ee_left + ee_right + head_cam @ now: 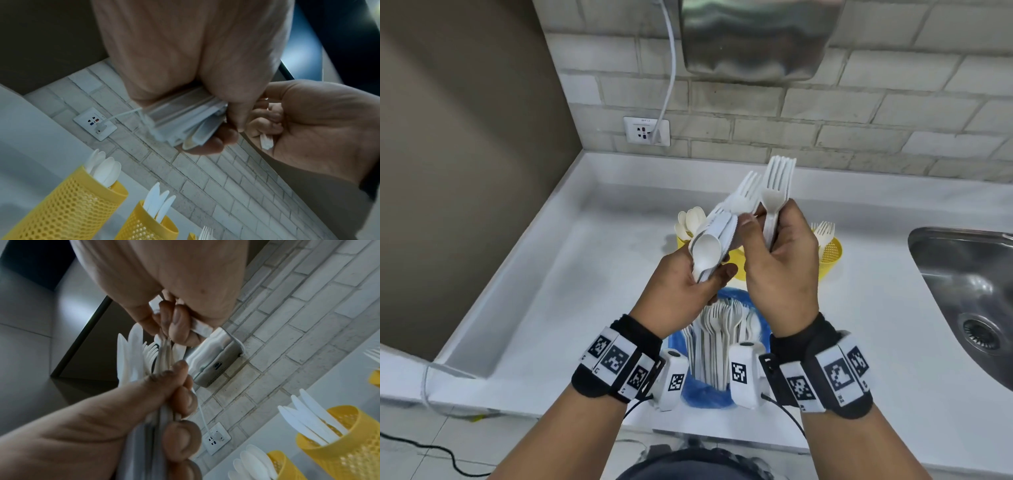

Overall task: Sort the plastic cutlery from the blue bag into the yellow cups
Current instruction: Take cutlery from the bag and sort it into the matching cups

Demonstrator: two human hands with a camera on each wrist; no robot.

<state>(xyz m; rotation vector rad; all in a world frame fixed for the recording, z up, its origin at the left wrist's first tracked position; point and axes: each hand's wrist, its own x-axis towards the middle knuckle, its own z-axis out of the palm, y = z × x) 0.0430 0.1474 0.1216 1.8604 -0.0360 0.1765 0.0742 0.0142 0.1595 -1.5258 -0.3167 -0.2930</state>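
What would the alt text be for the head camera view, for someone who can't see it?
Over a white counter, the left hand grips a mixed bundle of white plastic cutlery while the right hand holds a stack of forks. Below lies the blue bag; behind stand yellow cups.

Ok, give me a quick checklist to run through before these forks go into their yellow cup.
1. Right hand has a firm hold on the fork stack: ok, fingers curl round the handles.
2. Stack holds forks only: cannot tell, only the front fork and the tines behind it show.
3. Left hand keeps the mixed bundle secure: ok, thumb and fingers clamp it; a spoon and knife show in it.
4. Fork cup is upright and has room: ok, a few forks stand in it.
5. Path to the fork cup: ok, it stands just right of the right hand, nothing between.
6. Blue bag still holds cutlery: ok, more pieces lie in it.
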